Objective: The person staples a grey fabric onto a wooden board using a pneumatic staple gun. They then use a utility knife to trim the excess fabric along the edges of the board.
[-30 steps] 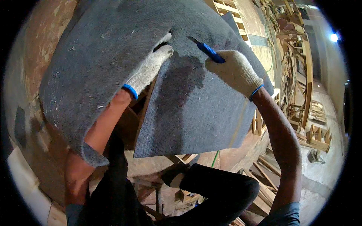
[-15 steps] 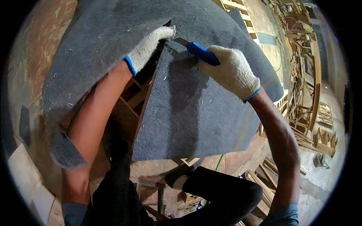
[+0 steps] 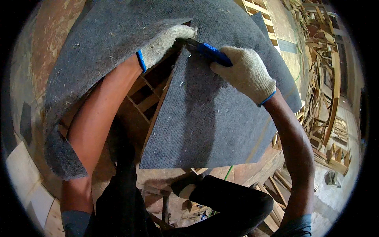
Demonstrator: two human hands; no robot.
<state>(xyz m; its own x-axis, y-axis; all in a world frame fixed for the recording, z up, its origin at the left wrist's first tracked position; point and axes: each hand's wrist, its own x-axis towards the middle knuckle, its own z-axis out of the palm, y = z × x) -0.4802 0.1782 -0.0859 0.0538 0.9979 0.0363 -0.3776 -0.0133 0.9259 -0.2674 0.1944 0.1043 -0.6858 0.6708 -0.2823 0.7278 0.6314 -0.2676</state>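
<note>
Grey felt sheet (image 3: 213, 118), gloved hands (image 3: 244, 73) cutting with blue knife (image 3: 211, 53), wooden frame (image 3: 148, 100) beneath

No packages, labels, signs — no screens

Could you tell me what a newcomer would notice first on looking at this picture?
A big sheet of grey felt fills the middle of the view, slit down from its top, with a wooden frame showing through the gap. At the top of the slit, the gloved right hand grips a blue utility knife, while the gloved left hand holds up the felt's left flap. Stacks of wooden frames crowd the right edge.
</note>
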